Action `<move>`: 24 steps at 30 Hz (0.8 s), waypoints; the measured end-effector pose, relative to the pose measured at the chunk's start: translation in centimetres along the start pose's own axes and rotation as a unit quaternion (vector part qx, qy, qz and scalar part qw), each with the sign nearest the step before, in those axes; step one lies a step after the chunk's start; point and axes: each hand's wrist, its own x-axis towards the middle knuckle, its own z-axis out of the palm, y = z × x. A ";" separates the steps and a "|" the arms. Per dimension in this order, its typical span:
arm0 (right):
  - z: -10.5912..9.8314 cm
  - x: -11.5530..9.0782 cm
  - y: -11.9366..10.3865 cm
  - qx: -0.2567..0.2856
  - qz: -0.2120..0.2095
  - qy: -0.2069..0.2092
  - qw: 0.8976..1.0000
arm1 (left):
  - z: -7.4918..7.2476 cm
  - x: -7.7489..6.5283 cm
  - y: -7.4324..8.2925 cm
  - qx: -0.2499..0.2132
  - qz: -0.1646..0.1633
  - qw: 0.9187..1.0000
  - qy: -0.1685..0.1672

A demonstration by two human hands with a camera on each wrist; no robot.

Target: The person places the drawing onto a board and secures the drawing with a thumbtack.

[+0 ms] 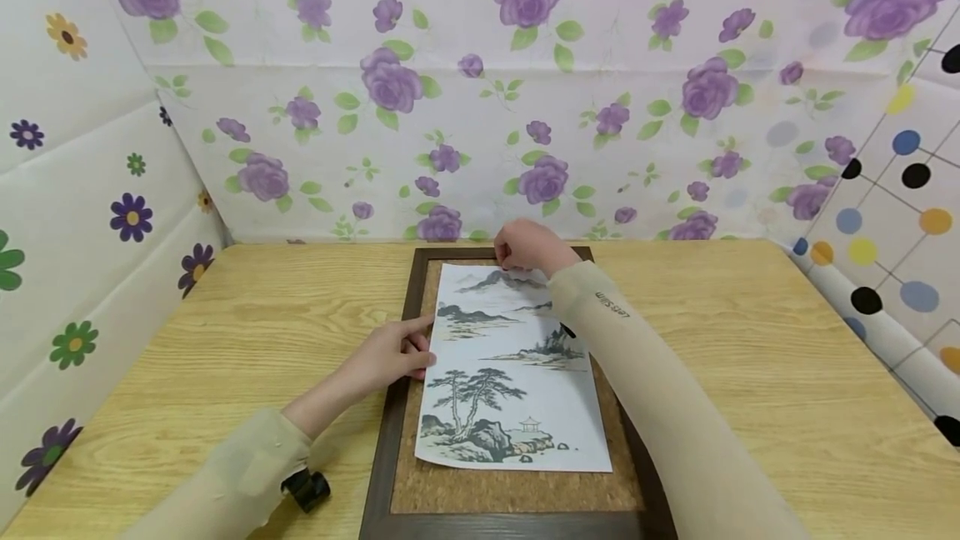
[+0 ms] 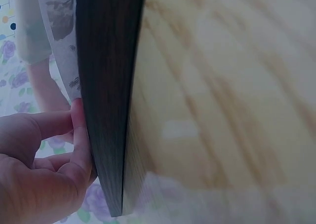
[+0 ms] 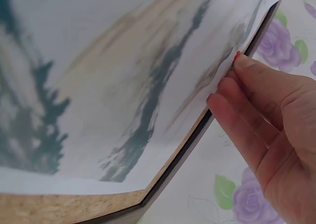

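An ink landscape print (image 1: 555, 415) on white paper lies over a cork board (image 1: 517, 494) with a dark brown frame (image 1: 381, 457). Its lower left corner curls up slightly. At the paper's top edge, my right hand (image 1: 531, 247) pinches a small red push pin (image 3: 237, 55) between thumb and fingers; most of the pin is hidden by the fingertips. My left hand (image 1: 390, 352) rests at the left side of the board, its index finger and thumb touching the paper's left edge and the other fingers bent beneath. The right forearm covers part of the paper's right edge.
The board lies on a light wooden table (image 1: 750, 340), its top near the back edge. Behind stands a wall covering with purple roses (image 1: 390, 82). Patterned coverings also line the left and right sides. A black strap (image 1: 306, 490) sits on the left wrist.
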 end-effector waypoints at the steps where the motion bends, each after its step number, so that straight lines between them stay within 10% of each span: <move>1: 0.0 0.0 0.0 -0.001 -0.002 0.000 1.000 | 0.0 0.0 0.0 0.001 0.000 1.000 0.000; 24: 0.3 -0.3 0.4 0.003 -0.034 0.011 0.999 | 0.0 -0.1 0.2 -0.007 -0.008 1.000 0.002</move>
